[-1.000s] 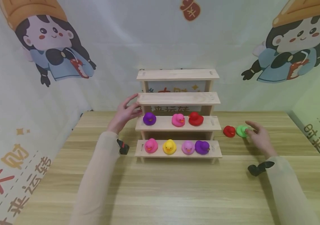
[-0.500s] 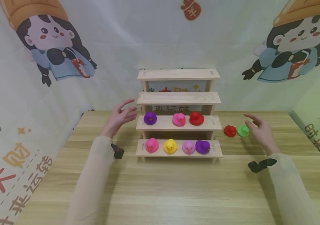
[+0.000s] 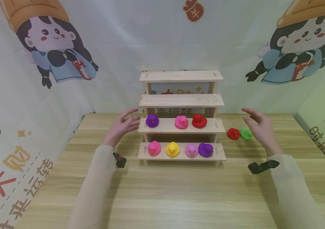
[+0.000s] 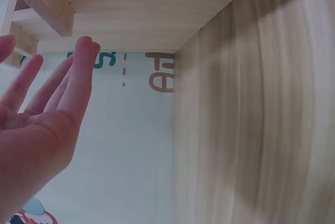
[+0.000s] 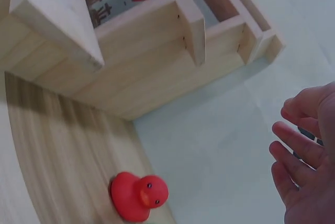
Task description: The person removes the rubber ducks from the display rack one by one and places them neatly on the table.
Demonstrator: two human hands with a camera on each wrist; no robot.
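Note:
My left hand (image 3: 121,128) hovers beside the left end of a wooden tiered shelf (image 3: 181,100), its fingers loosely spread and holding nothing. On the other side, my right hand (image 3: 260,129) hangs over the table with relaxed fingers and nothing in them. Just left of and below it sit a green rubber duck (image 3: 246,133) and a red rubber duck (image 3: 233,134). Along the lowest tier stand a hot pink duck (image 3: 154,148), a yellow duck (image 3: 172,149), a light purple duck (image 3: 191,149) and a purple duck (image 3: 206,149).
The second tier carries a purple duck (image 3: 152,121), a pink duck (image 3: 181,121) and a red duck (image 3: 199,121). The shelf stands on a wood-grain table (image 3: 176,194), near a printed cloth backdrop (image 3: 116,47).
My right hand has lifted off the green duck and drawn up slightly. My left hand has let go of the shelf's left side and moved left and down.

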